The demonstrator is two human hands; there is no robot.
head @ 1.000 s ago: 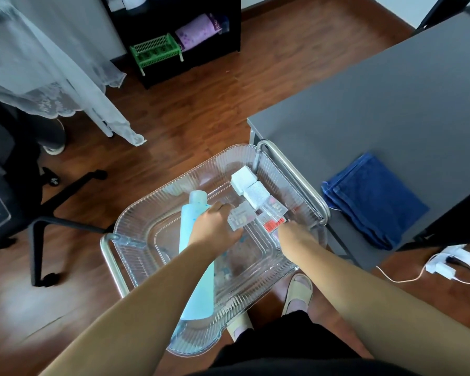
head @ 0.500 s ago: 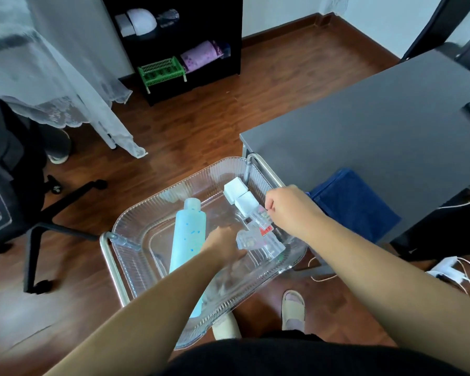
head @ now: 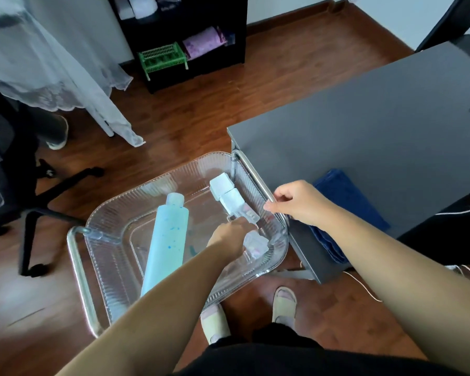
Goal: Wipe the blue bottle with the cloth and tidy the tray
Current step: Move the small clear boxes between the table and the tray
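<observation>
The pale blue bottle (head: 166,240) lies on its side in the clear ribbed tray (head: 111,234), cap pointing away from me. Two small white boxes (head: 225,189) and a small clear bottle (head: 246,211) lie along the tray's right side. Inside the tray, my left hand (head: 227,237) is shut on a small clear container (head: 255,244) near the right corner. My right hand (head: 296,203) hovers at the metal rail (head: 255,175) on the tray's right edge, fingers loosely curled, nothing in it. The dark blue cloth (head: 347,196) lies folded on the grey table, partly behind my right arm.
The tray sits on a metal-framed cart against the grey table (head: 364,126). A black office chair (head: 33,202) stands at the left, with a white curtain (head: 65,77) behind it. A black shelf holds a green basket (head: 162,59). White cables (head: 467,272) lie on the floor at right. My slippered feet (head: 284,302) are below the tray.
My right hand let go of the small clear bottle and moved right to the tray's rail. My left hand shifted from beside the blue bottle to the tray's right corner with a clear container.
</observation>
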